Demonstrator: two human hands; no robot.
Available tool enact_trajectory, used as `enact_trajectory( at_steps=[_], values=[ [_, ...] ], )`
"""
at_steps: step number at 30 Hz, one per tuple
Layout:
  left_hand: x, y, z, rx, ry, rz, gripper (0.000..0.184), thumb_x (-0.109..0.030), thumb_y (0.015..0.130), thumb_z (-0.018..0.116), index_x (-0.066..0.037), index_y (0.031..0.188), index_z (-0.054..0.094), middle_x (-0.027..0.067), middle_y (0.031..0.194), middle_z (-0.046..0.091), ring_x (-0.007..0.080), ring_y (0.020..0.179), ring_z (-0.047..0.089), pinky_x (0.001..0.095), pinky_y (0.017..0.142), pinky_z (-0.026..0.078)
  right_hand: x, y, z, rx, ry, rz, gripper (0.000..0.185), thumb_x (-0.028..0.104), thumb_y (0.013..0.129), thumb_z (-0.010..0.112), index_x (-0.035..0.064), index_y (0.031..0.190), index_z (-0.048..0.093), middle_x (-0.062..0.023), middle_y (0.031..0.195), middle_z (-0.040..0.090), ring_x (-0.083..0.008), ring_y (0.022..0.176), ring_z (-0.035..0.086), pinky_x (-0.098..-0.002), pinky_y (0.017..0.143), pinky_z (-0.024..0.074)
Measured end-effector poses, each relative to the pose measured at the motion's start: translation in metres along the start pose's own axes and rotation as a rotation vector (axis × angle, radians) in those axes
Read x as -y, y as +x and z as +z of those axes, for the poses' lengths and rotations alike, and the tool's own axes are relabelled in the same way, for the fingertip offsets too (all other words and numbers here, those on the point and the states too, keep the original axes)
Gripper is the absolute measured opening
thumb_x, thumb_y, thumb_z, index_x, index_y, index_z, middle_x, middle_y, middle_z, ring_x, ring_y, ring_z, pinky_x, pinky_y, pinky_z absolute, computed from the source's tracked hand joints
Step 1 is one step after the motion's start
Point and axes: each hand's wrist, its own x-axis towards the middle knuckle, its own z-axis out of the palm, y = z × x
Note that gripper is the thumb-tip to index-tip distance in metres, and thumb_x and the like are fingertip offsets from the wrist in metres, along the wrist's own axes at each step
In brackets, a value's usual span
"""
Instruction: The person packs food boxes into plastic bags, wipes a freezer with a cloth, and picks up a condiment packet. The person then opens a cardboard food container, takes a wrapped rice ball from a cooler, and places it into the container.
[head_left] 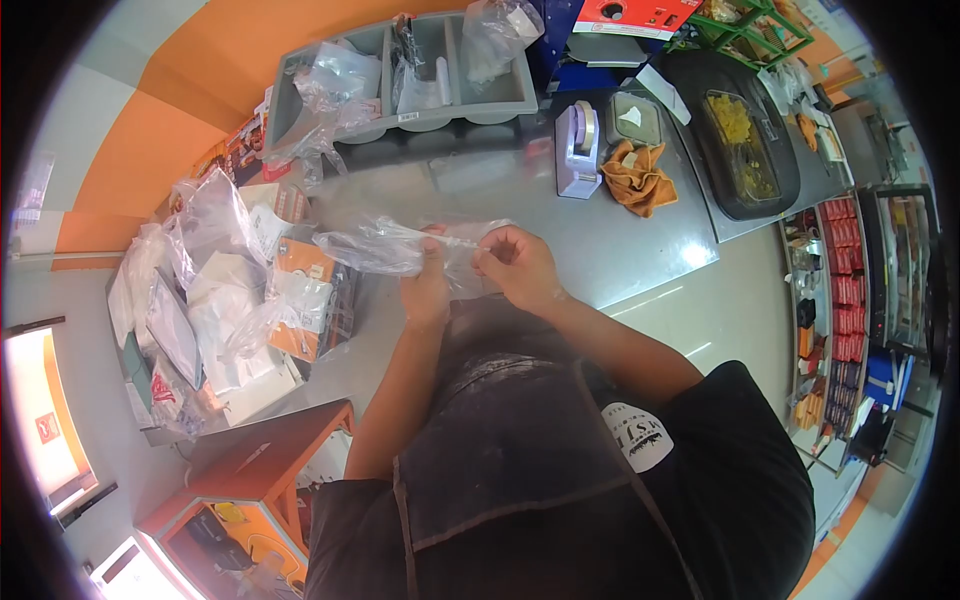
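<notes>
I have a clear plastic bag (375,248) over the near part of the steel table (622,245). My left hand (428,282) is closed on it, thumb uppermost; my right hand (522,268) has fingertips pinched together at its right end. Close on my left, a heap of plastic bags (208,235) and an orange box (298,330) crowd the worktop. Farther off stands a grey divided tray (392,128) with more bags in its compartments. To the far right I have a tape dispenser (577,160), a crumpled brown cloth (640,188) just beside it, and a black container (688,88) with yellow pieces showing inside.

My left fingers are mostly hidden behind the thumb and plastic, and the see-through folds make the bag's edges hard to trace. The red-and-blue machine (640,18) is cut off at the top.
</notes>
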Motion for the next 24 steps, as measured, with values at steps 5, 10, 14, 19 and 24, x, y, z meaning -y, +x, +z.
enact_trajectory(
  at_steps=[5, 10, 14, 19, 24],
  values=[
    [0.006, 0.001, 0.006, 0.025, 0.024, 0.007, 0.035, -0.03, 0.102, 0.056, 0.001, 0.118, 0.058, 0.0081, 0.115, 0.06, 0.0164, 0.104, 0.055, 0.0307, 0.092, 0.044, -0.005, 0.006, 0.001, -0.058, -0.126, -0.119, 0.029, 0.009, 0.089, 0.07, -0.0021, 0.113, 0.059, -0.0067, 0.09, 0.068, -0.012, 0.081, 0.067, -0.0258, 0.072, 0.0535],
    [0.0, 0.001, 0.009, 0.023, 0.059, 0.01, 0.033, -0.028, 0.102, 0.056, 0.001, 0.117, 0.059, 0.0081, 0.114, 0.061, 0.0166, 0.104, 0.056, 0.0314, 0.092, 0.045, 0.02, 0.006, 0.011, -0.083, -0.268, -0.034, 0.027, 0.013, 0.089, 0.072, -0.0022, 0.111, 0.067, -0.0084, 0.091, 0.07, -0.0127, 0.079, 0.068, -0.0255, 0.07, 0.0541],
    [0.002, 0.005, 0.005, -0.047, -0.01, -0.032, 0.034, -0.03, 0.102, 0.056, 0.0, 0.116, 0.06, 0.008, 0.113, 0.061, 0.0168, 0.104, 0.056, 0.0319, 0.093, 0.045, 0.005, 0.009, 0.005, -0.113, -0.167, -0.011, 0.02, 0.013, 0.09, 0.07, -0.0015, 0.104, 0.07, -0.0087, 0.09, 0.071, -0.0115, 0.072, 0.068, -0.0247, 0.064, 0.0535],
    [0.008, 0.015, -0.002, -0.076, -0.094, -0.056, 0.037, -0.035, 0.102, 0.056, 0.0, 0.114, 0.061, 0.0077, 0.112, 0.062, 0.0169, 0.103, 0.056, 0.032, 0.092, 0.045, 0.002, -0.001, -0.022, -0.14, -0.098, 0.013, 0.019, 0.012, 0.091, 0.068, -0.0021, 0.104, 0.069, -0.0075, 0.083, 0.071, -0.0095, 0.069, 0.065, -0.0238, 0.063, 0.0524],
    [0.004, 0.012, 0.002, -0.108, 0.026, -0.009, 0.036, -0.035, 0.101, 0.058, 0.0, 0.111, 0.063, 0.0074, 0.11, 0.062, 0.0167, 0.102, 0.056, 0.0319, 0.092, 0.045, 0.018, -0.004, -0.058, -0.246, -0.035, 0.042, 0.017, 0.011, 0.093, 0.066, -0.0017, 0.104, 0.068, -0.0048, 0.082, 0.069, -0.0088, 0.074, 0.063, -0.0225, 0.069, 0.0509]
  ],
)
